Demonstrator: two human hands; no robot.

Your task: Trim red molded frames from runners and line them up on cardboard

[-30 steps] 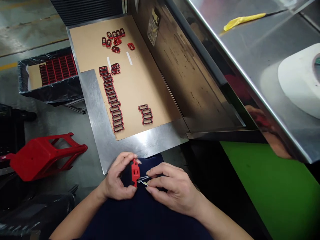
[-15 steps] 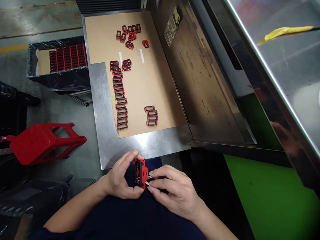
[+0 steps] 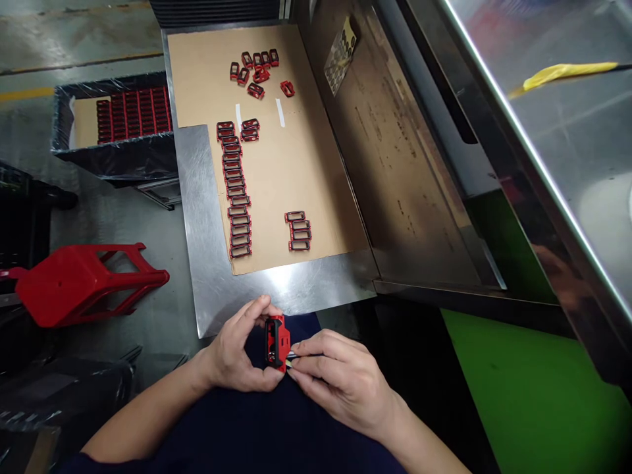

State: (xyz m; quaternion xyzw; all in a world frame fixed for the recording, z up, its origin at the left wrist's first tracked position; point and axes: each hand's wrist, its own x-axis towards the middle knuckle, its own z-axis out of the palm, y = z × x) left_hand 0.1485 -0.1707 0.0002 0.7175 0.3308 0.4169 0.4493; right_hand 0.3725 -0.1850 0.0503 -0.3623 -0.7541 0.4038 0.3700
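Lengthwise away from the body, the red-and-black rectangular plastic frame [image 3: 280,342] sits clamped between the left hand's [image 3: 230,352] thumb and fingers, the thin pale tool [image 3: 292,356] pinched by the right hand [image 3: 343,378] at its right side.

a red stool [image 3: 64,283] rests on grey floor [image 3: 111,210].

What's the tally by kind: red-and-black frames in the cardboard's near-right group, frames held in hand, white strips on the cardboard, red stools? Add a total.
Near-right frames: 4
Held frame: 1
White strips: 2
Red stool: 1
Total: 8
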